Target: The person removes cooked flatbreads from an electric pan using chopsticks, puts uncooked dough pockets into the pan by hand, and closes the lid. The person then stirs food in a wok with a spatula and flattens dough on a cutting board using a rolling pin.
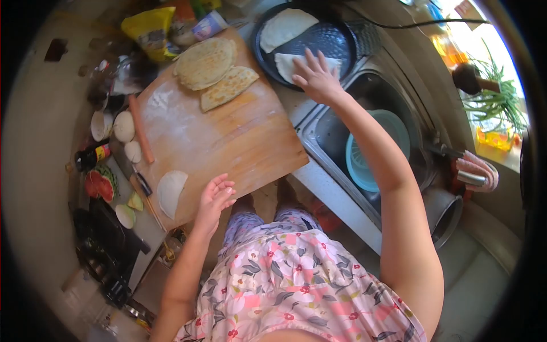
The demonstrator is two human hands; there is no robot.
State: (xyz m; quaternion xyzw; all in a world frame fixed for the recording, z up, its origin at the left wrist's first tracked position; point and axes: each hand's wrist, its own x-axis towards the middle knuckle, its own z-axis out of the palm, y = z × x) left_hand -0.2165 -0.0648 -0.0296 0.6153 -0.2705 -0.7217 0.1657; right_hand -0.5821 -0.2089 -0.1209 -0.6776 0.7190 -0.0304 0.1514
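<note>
My right hand [317,78] lies over a folded half-moon of dough [286,64] in the round black electric pan [259,48], its fingers spread. Whether the fingertips press on the dough or hover just above it, I cannot tell. A second raw half-moon [288,28] rests in the far half of the pan. At the front edge of the floured wooden board [250,145], my left hand [215,200] is held with loosely bent fingers and nothing in them. Another uncooked half-moon [171,192] lies on the board, left of that hand.
Cooked flatbreads [205,62] are stacked at the board's far side. A rolling pin [141,128], dough balls [123,126], a knife [143,185] and cut watermelon [101,183] lie to the left. The sink [319,134] on the right holds a turquoise basin [393,128].
</note>
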